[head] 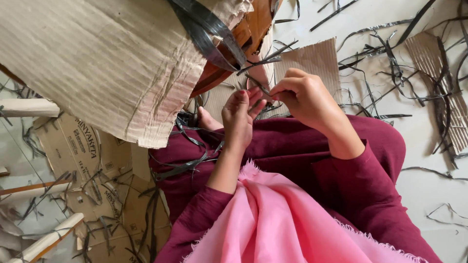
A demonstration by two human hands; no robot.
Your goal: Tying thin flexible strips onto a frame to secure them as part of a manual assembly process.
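Your 2 hands meet just above your lap, in front of the maroon cloth over your legs. Between them runs a thin dark plastic strap (257, 86), flat, narrow and slightly glossy, rising toward the corrugated-card-wrapped wooden piece (112, 63) at upper left. Your right hand (304, 97) has its grip pinched narrow on the strap near its lower end. Your left hand (239, 119) sits just beside it with fingertips curled at the same strap; I cannot tell whether that grip is closed on it.

A wider dark band (207, 29) crosses the wrapping's edge. On the floor at left lies a flattened brown carton (73, 146) with dark printed lettering on its face. A ribbed cardboard sheet (312, 61) lies behind your hands, another strip (438, 83) at far right, among loose strap offcuts (380, 48).
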